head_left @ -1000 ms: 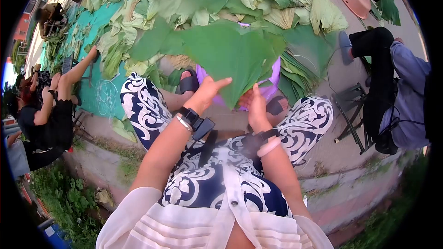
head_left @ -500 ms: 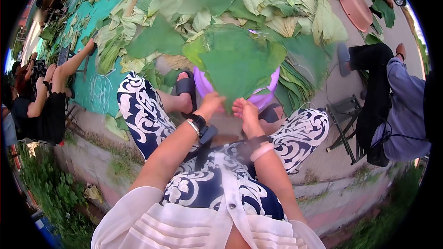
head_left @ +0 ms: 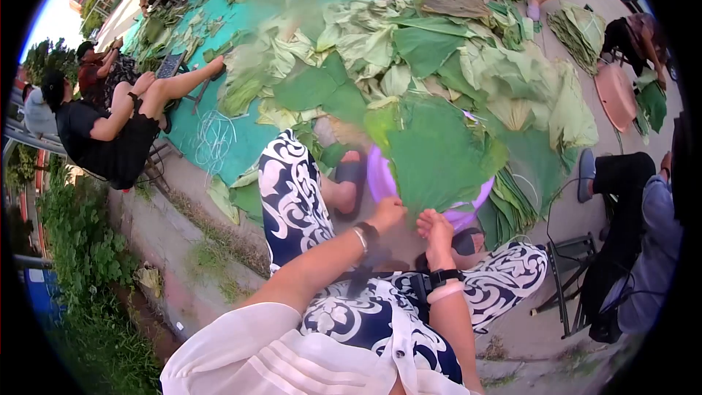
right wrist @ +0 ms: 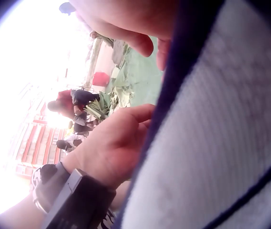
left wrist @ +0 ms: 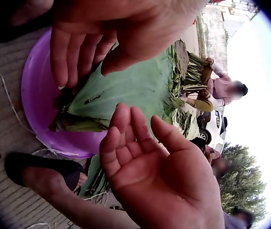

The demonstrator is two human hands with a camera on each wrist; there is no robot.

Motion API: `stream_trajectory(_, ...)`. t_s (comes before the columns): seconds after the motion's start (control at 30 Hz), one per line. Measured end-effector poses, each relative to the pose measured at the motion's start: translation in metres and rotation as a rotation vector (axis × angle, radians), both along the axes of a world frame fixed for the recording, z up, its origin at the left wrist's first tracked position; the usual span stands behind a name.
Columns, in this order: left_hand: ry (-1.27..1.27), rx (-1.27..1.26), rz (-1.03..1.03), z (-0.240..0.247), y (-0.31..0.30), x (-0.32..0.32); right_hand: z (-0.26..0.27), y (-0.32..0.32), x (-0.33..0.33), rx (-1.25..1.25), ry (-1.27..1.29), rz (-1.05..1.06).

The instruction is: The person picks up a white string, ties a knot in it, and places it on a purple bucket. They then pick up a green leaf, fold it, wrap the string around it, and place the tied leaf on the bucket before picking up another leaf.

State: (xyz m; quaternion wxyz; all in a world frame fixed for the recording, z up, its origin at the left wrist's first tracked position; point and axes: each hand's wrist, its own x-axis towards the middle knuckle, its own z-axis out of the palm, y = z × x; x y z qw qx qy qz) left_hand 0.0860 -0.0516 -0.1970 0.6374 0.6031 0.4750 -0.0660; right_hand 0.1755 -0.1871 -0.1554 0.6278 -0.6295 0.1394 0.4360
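A broad green lotus leaf [head_left: 439,153] lies over a purple basin [head_left: 379,175] between the person's feet, its pointed end toward the body. In the left wrist view the leaf [left wrist: 130,86] lies on others, their gathered ends over the purple basin [left wrist: 33,90]. My left hand [head_left: 386,213] hovers at the near left of the basin, its fingers [left wrist: 73,57] loosely bent and holding nothing. Facing it, my right hand [head_left: 437,238] is turned palm up, with relaxed, slightly bent fingers and an empty palm [left wrist: 149,176]. In the right wrist view, patterned trouser cloth [right wrist: 211,124] hides much of the work.
Beyond the basin spreads a heap of lotus leaves [head_left: 365,36] on a teal tarp [head_left: 190,139], with loose white string [head_left: 216,139]. Folded leaves [head_left: 512,205] lie right of the basin. A black folding stool [head_left: 567,271] and a pink tub [head_left: 616,99] stand farther right. Several people sit around.
Both hands have let go of the leaf's pointed end and drawn back toward the body. The leaf has come down flatter over the basin. The head view has turned, shifting the scene rightward.
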Motion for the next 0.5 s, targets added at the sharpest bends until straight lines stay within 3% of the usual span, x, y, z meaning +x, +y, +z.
stream_trajectory(0.07,-0.016,-0.057,0.057,-0.018,-0.003,-0.001,-0.005,-0.001,0.001,0.036,-0.009,0.014)
stream_trajectory(0.1,-0.105,-0.048,0.249,0.007,-0.009,0.001,-0.004,0.0,0.001,0.043,-0.012,0.03)
stream_trajectory(0.37,-0.139,0.017,0.316,0.025,0.004,0.001,-0.008,0.008,0.003,0.071,-0.003,0.109)
stream_trajectory(0.5,-0.208,-0.043,0.38,0.072,0.012,0.004,0.0,0.015,0.001,0.064,-0.005,0.139)
